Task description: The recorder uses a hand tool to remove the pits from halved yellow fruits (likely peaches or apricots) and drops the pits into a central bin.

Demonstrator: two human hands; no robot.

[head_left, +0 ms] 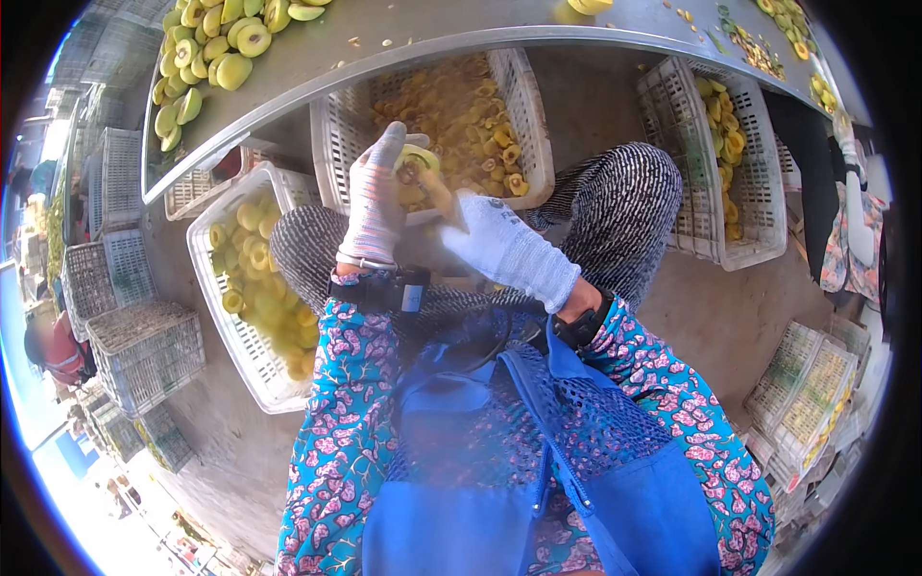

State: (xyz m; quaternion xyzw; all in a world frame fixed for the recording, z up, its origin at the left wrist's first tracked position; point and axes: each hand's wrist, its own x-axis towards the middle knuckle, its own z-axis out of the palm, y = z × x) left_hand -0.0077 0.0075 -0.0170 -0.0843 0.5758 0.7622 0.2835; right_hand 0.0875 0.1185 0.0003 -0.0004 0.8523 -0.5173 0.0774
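My left hand point(376, 194), in a striped knit work glove, holds a halved yellow-green fruit point(425, 156) with its brown, hollowed middle turned towards my right hand. In my right hand point(493, 237), in a white-coated glove, is a small tan hand tool point(439, 193). Its working end meets the cut face of the fruit; blur hides its exact shape. Both hands are above the near end of a white plastic crate point(536, 119) between my knees. Small brown and yellow fruit pieces point(461, 108) fill much of that crate.
A metal table point(302, 65) spans the front, with a pile of fruit halves point(216, 43) on its left. Another white crate point(216, 317) with fruit halves stands left. To the right are nested crates point(756, 194), with a person's sleeve point(857, 209) beyond. Stacked crates point(148, 353) stand far left.
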